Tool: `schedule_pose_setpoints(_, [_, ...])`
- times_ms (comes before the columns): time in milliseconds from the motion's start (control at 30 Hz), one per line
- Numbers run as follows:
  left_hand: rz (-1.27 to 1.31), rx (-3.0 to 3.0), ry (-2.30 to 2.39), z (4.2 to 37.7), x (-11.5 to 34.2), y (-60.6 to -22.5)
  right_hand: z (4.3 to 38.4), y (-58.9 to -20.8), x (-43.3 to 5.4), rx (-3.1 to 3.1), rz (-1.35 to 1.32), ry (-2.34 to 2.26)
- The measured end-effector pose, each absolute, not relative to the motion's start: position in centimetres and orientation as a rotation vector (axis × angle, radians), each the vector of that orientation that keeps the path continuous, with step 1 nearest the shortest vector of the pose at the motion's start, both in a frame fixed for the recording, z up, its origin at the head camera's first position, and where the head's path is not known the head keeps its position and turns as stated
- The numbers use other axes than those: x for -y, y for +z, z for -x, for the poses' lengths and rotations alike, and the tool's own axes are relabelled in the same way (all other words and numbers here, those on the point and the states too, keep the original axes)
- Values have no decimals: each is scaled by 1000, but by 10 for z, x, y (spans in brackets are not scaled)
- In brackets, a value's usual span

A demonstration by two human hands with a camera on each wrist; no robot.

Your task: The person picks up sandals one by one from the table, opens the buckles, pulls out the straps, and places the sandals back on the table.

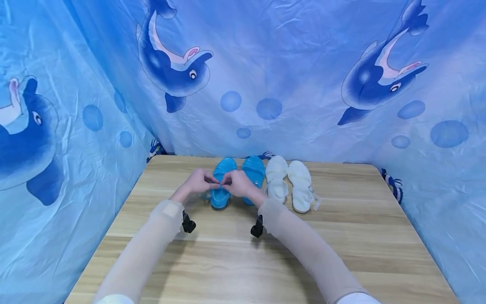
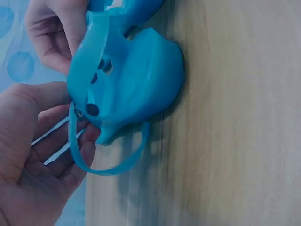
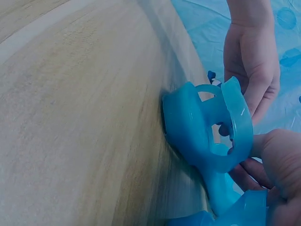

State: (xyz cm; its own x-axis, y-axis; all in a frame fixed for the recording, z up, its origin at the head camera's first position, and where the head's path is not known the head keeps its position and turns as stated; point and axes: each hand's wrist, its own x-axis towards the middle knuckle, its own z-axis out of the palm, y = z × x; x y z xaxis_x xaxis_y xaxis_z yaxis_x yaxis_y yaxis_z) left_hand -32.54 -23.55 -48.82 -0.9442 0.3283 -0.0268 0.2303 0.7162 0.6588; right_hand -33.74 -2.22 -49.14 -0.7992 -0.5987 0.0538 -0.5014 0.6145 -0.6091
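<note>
A blue jelly sandal (image 1: pixel 219 199) stands on the table with its toe toward the back, and both hands meet over its ankle strap (image 2: pixel 89 56). My left hand (image 1: pixel 198 181) pinches the strap at its outer side, beside a small metal buckle (image 2: pixel 78 112). From the other side my right hand (image 1: pixel 239 184) pinches the same strap, with its thumb and fingertips close to the left ones. The strap's loose end (image 2: pixel 113 170) curls out in a loop at the sandal's side. The fingertips are partly hidden behind the strap in the right wrist view.
Beside it lies the matching blue sandal (image 1: pixel 253 169), partly under my right forearm. Two white sandals (image 1: pixel 276 169) stand to its right, one with its strap (image 1: pixel 316 203) hanging out sideways. A dolphin-print curtain (image 1: pixel 250 63) encloses the wooden table (image 1: pixel 235 266) at the back and sides.
</note>
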Motion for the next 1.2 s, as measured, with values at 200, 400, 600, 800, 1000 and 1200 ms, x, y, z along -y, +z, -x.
schedule_pose_setpoints(200, [-412,-2792,1059,324,236,-490,338,-497,18,-2667,901,-997])
schedule_pose_setpoints(400, [-389,-2813,1074,321,234,-489,337,-495,16,-2651,880,-1002])
schedule_pose_setpoints(600, [-378,-2835,1083,317,232,-485,338,-494,18,-2651,923,-983])
schedule_pose_setpoints(800, [-369,-2834,1108,316,230,-486,340,-497,15,-2647,896,-1011])
schedule_pose_setpoints(1000, [-352,-2844,1128,318,233,-491,341,-498,14,-2635,930,-1024])
schedule_pose_setpoints(1200, [-344,-2850,1140,317,234,-493,339,-500,17,-2641,946,-1053])
